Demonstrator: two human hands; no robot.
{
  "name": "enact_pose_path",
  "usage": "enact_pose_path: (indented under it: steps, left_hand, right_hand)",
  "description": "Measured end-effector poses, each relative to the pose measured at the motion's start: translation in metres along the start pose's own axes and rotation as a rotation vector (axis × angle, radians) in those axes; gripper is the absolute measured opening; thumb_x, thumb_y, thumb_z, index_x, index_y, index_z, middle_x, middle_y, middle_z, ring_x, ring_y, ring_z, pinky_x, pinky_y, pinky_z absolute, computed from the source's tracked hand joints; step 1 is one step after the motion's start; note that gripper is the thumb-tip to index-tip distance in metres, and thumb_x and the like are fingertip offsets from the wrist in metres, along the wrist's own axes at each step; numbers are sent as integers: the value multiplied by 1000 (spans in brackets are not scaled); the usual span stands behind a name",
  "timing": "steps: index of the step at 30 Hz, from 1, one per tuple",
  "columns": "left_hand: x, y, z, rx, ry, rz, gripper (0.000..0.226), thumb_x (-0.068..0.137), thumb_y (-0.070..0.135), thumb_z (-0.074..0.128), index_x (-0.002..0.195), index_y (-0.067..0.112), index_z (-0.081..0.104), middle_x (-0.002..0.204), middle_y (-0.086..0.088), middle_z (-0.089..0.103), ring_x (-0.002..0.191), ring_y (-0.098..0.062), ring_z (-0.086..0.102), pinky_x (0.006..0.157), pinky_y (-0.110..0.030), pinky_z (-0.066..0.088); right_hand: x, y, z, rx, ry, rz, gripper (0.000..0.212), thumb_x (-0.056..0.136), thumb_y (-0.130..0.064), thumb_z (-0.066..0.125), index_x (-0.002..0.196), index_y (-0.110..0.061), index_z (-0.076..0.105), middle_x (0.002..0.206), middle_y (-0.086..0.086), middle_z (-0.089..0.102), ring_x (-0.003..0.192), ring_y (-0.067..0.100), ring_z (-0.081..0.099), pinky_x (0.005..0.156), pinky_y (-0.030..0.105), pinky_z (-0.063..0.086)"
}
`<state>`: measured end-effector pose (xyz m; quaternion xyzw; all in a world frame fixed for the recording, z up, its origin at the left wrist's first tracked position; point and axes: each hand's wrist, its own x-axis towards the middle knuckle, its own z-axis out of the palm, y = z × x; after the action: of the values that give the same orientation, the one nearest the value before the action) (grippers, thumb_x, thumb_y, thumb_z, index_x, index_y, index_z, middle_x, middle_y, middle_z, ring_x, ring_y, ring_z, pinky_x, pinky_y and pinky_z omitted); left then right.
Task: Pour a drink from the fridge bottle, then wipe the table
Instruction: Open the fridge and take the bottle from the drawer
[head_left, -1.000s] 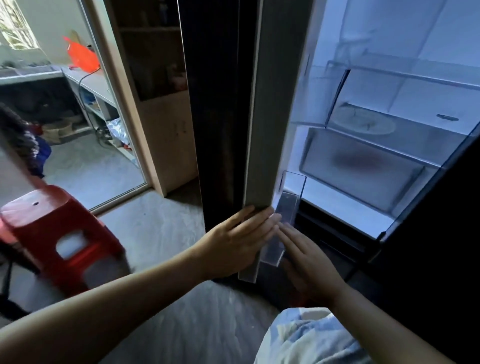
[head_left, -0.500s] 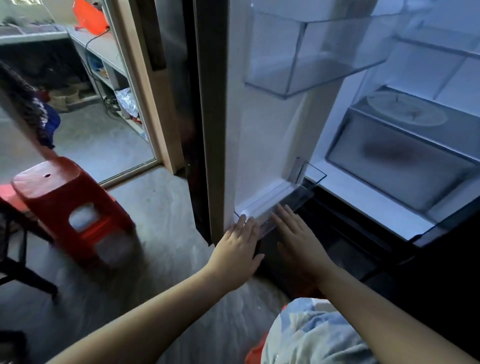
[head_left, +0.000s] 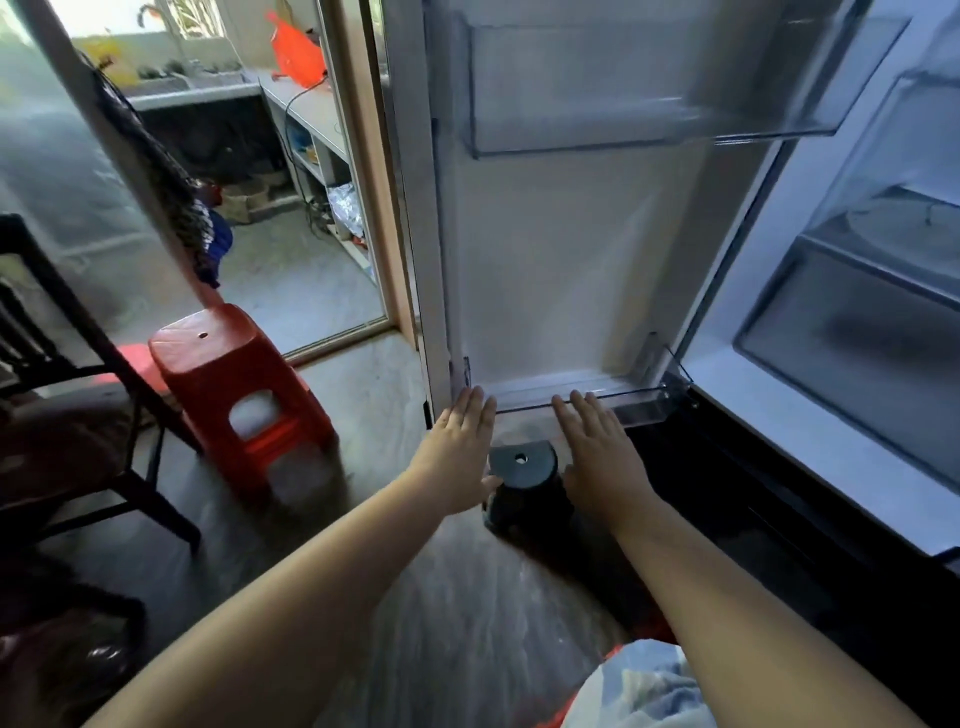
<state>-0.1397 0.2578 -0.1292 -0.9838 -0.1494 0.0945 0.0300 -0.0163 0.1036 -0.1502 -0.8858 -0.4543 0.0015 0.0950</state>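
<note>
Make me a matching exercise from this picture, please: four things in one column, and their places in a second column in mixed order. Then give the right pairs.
Things
1. red plastic stool
2. black stool
3. upper door bin
4. lower door bin

Places
A. at the foot of the open fridge door
B. on the floor, left of the door
C. high on the door
D. on the floor, seen between the left hand and the right hand

Pairs: 1-B, 2-D, 3-C, 4-A.
</note>
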Motion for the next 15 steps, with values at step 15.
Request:
enact_pose_path:
  steps: [15]
  left_hand:
    - [56,-80,17,-90,145,112,100,90,55,45,142,7,-25,151,-13,-30,142,-27,-22,114,-34,-13]
  right_hand:
    - [51,-15,22,115,145,-5,82,74,-4,52,149,-19,23,155,9,25,144,28,16,115,52,18]
